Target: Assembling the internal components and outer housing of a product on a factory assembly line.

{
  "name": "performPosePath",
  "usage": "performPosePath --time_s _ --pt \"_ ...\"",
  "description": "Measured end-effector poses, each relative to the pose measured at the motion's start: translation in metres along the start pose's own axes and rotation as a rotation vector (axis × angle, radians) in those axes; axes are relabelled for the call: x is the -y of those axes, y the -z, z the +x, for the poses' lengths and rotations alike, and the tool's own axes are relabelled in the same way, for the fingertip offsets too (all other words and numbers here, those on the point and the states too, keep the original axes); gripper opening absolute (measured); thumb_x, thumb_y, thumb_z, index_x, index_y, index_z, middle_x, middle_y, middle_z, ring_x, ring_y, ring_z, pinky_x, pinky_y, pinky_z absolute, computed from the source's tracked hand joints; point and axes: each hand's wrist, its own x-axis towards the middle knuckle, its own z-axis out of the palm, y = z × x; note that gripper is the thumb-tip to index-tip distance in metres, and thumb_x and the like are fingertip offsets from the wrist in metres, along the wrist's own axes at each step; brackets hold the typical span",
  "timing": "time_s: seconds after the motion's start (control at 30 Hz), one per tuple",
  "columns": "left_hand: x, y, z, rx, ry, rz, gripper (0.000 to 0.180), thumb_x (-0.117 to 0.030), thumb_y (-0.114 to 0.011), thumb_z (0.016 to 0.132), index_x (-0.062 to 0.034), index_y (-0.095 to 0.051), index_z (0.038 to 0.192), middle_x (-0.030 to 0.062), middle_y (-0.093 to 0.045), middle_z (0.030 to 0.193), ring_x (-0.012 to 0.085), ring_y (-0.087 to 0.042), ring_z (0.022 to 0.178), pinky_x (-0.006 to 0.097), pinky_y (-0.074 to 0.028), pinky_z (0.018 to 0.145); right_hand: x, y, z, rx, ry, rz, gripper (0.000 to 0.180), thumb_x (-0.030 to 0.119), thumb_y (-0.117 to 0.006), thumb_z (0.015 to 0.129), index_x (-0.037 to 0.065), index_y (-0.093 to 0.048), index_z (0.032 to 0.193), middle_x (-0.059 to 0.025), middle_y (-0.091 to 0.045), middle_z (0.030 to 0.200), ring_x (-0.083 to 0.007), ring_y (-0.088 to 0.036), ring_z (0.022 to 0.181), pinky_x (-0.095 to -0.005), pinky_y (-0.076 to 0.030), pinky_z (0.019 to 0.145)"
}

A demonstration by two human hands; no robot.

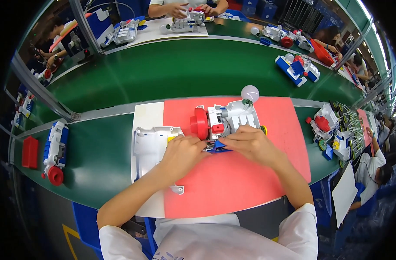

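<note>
An opened toy-like assembly rests on the pink sheet point(232, 186): a white plastic housing half point(245, 116) with a red round part point(200, 123), a white block point(215, 116), grey wires and a pale bulb point(250, 93) at its far end. At its near edge is a blue plastic part point(220, 147). My left hand point(185, 151) is closed, fingertips pinching the blue part's left end. My right hand point(250, 145) pinches the same part from the right; my fingers partly hide it. Beside my left wrist lies another white housing half point(152, 147), hollow side up.
On the green bench stand a red box point(30, 152) and a white-blue assembly point(55, 147) at left. Several more units and a pile of wired parts point(347, 125) lie at right. Beyond a metal rail runs a green belt point(163, 65) carrying a blue-white unit point(297, 69). A co-worker's hands point(178, 10) handle another unit opposite.
</note>
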Motion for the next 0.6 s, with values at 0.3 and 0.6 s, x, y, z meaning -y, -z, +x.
performPosePath --time_s 0.3,0.6 --pt "0.009 0.010 -0.002 0.012 -0.030 -0.031 0.021 -0.020 -0.078 0.078 -0.0037 -0.073 0.091 0.0098 -0.067 0.079 0.0273 -0.064 0.075 0.040 -0.048 0.068 0.009 -0.015 -0.002 -0.199 0.004 -0.265 0.034 0.014 -0.075 0.079 0.017 -0.074 0.113 0.0063 -0.072 0.103 -0.0156 -0.061 0.095 -0.0322 -0.037 0.076" --pt "0.049 0.092 -0.065 -0.172 0.630 0.178 0.054 -0.027 -0.077 0.082 -0.0027 -0.057 0.126 0.0156 -0.063 0.100 0.0342 -0.061 0.097 0.045 -0.050 0.084 0.009 -0.004 -0.008 -0.325 -0.218 -0.065 0.031 0.011 -0.070 0.087 0.010 -0.071 0.118 -0.0016 -0.066 0.126 -0.0216 -0.056 0.116 -0.0356 -0.037 0.091"
